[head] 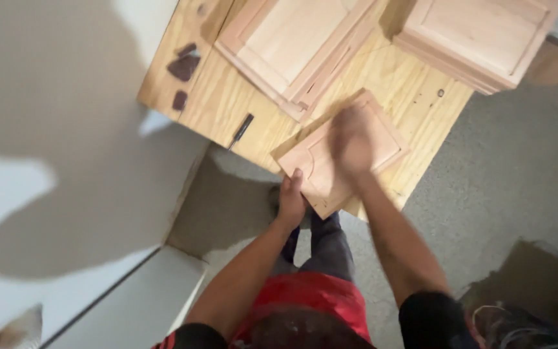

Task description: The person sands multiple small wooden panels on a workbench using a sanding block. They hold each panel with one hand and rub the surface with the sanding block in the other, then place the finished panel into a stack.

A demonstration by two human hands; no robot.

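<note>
1. Gripping the small wooden door panel [337,158] at its 7 o'clock edge, the left hand [290,201] is closed on it.
2. The right hand [351,141], blurred, lies on the panel's face; whether it holds anything, I cannot tell.
3. The panel overhangs the plywood table [227,97] at 6 o'clock; smoothing looks midway, with stacked doors [479,39] at 1 o'clock seemingly left.

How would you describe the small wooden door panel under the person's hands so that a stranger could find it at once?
Start at the plywood worktable in the upper middle. Two larger cabinet doors lie along its far side; the small wooden panel lies at the near edge, under the right hand and steadied by the left hand. It is the smallest, and it overhangs the edge.
</note>
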